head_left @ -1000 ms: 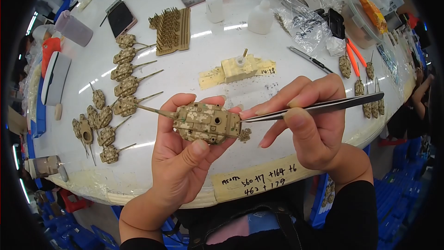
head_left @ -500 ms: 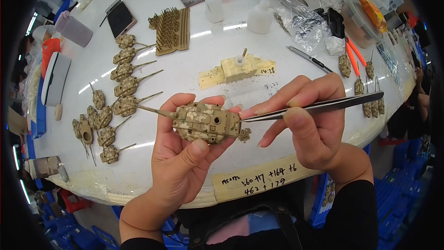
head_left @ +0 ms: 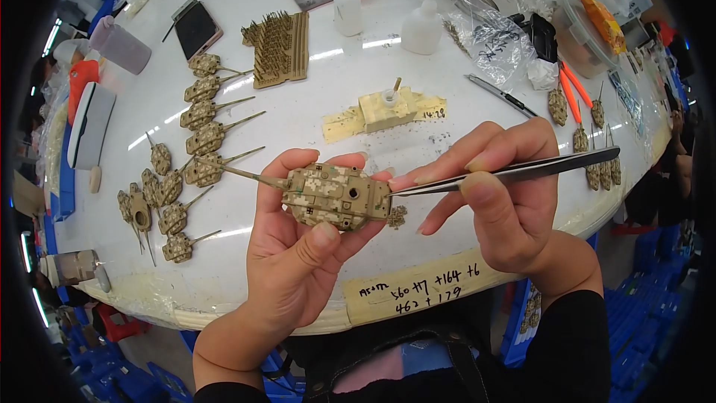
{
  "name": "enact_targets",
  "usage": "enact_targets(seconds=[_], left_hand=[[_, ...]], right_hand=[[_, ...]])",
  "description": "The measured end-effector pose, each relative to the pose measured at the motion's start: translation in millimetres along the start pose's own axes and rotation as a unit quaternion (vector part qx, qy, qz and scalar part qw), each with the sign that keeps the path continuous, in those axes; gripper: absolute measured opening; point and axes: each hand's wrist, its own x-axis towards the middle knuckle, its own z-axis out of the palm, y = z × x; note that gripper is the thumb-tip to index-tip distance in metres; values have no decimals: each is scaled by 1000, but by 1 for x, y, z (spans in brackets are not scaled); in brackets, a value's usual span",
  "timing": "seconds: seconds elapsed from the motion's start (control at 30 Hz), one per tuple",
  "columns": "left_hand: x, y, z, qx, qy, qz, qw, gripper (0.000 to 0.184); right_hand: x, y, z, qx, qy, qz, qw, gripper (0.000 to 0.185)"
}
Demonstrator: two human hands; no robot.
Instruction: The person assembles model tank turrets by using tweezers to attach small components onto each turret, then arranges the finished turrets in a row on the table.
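Observation:
A camouflage-patterned model tank turret (head_left: 324, 195) lies in my left hand (head_left: 294, 261), gripped between thumb and fingers with its long barrel pointing left. My right hand (head_left: 507, 194) pinches dark metal tweezers (head_left: 552, 167). Their tips touch or nearly touch the flat tan right end of the turret; whether they hold a small part is too small to tell. Just right of the turret, a little heap of tiny tan parts (head_left: 397, 216) rests on the table. Beyond my hands stands a tape-covered block (head_left: 386, 110) with a small opening on top.
Several finished-looking turrets (head_left: 205, 136) stand at left, others (head_left: 581, 139) at right by orange-handled pliers (head_left: 570, 93). Farther back are a tan parts sheet (head_left: 287, 52), two white bottles (head_left: 421, 27), a phone (head_left: 197, 30), a knife (head_left: 501, 95) and a plastic bag (head_left: 496, 48).

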Motion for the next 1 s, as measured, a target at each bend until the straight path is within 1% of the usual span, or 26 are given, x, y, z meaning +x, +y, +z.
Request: enact_targets(seconds=[0.13, 0.3, 0.43, 0.63, 0.77, 0.8, 0.93, 1.0], left_hand=[[0, 1, 0, 0, -3, -4, 1000, 56], [-1, 1, 2, -10, -2, -11, 1000, 53], [-2, -1, 5, -18, 32, -24, 999, 49], [-3, -7, 6, 15, 86, -12, 996, 48], [-5, -7, 7, 55, 97, -11, 994, 45], [-5, -7, 7, 53, 100, -10, 994, 45], [-4, -6, 4, 62, 117, -33, 991, 45], [-4, -7, 3, 59, 121, -26, 991, 45]], right_hand=[[0, -1, -1, -2, -7, 1, 1000, 21], [1, -2, -5, -56, -57, -16, 997, 20], [1, 0, -4, -107, -98, -36, 989, 20], [-1, 5, 3, -105, -117, -10, 988, 18], [-7, 15, 16, -18, 22, -9, 1000, 6], [-6, 15, 15, -17, 20, -6, 1000, 6], [-2, 8, 5, -122, -120, 5, 985, 18], [-2, 8, 5, -118, -120, 4, 986, 18]])
